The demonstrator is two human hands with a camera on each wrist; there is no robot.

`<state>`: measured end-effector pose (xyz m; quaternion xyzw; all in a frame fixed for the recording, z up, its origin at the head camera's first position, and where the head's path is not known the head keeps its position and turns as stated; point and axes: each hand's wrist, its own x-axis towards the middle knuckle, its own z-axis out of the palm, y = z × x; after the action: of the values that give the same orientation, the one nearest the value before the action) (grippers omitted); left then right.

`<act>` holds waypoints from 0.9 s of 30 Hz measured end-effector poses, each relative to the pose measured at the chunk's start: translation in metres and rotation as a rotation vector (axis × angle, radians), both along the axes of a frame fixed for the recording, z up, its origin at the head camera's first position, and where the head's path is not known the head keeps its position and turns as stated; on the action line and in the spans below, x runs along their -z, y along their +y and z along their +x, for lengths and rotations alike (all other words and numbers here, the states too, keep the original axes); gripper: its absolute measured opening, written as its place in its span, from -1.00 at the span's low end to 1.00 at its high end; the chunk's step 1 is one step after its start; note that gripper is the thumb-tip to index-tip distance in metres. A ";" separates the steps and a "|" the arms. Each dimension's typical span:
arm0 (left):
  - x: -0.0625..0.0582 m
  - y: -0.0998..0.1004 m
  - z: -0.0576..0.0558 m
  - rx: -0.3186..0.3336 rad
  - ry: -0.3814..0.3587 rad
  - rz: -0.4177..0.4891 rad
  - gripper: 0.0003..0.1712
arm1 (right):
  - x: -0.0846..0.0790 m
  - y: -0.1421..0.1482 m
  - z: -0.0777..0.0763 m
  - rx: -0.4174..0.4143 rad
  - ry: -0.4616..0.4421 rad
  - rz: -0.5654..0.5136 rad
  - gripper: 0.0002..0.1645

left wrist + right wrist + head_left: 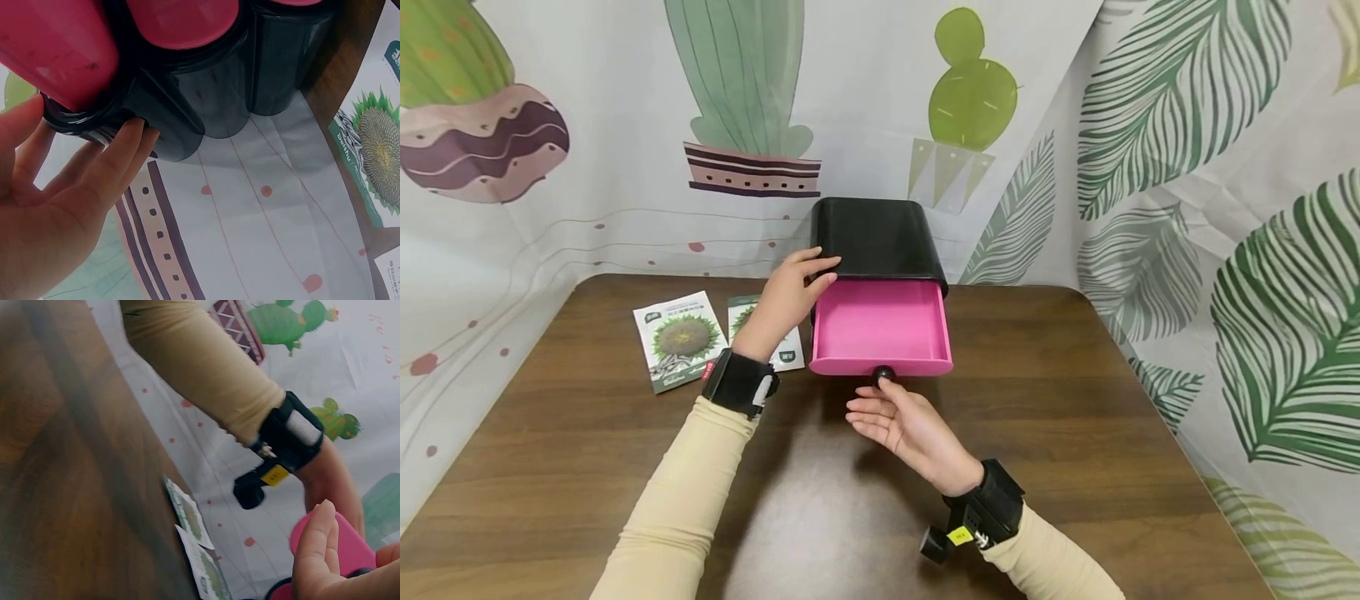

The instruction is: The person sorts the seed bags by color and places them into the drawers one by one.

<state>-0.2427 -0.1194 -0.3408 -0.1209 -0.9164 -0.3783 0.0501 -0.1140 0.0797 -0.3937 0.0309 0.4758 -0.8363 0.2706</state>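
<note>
A black cabinet (872, 237) with rounded corners stands at the back of the table. Its bright pink top drawer (880, 321) is pulled out and holds nothing that I can see. My left hand (790, 287) rests on the cabinet's upper left edge, fingers extended; the left wrist view shows its fingertips (131, 134) against the black side. At the drawer front, my right hand (917, 429) pinches the round black knob (883, 374) with the thumb on it and the other fingers stretched out below. The right wrist view shows only part of the knob (360, 572).
Two seed packets (681, 340) with a sunflower head pictured lie left of the cabinet, one partly behind my left wrist. More pink drawers (187, 22) show in tiers. A patterned cloth (625, 167) hangs behind the brown wooden table (1075, 400).
</note>
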 end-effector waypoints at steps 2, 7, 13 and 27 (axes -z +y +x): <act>0.000 -0.002 0.001 0.000 -0.001 -0.004 -0.54 | 0.003 -0.005 0.002 -0.032 0.020 0.043 -0.48; 0.009 -0.012 0.002 0.021 0.009 0.004 -0.49 | 0.013 -0.016 0.005 -0.141 0.062 0.087 -0.47; 0.023 -0.050 0.006 -0.049 -0.002 -0.037 -0.42 | 0.021 -0.034 0.000 -0.232 0.095 0.137 -0.53; 0.052 -0.111 0.039 -0.207 -0.253 -0.257 -0.49 | 0.038 -0.089 -0.033 -0.148 0.264 0.450 -0.37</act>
<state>-0.2035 -0.2304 -0.3931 0.0170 -0.9636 -0.2633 -0.0424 -0.1474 -0.0089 -0.4314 -0.0542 0.6820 -0.6841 0.2530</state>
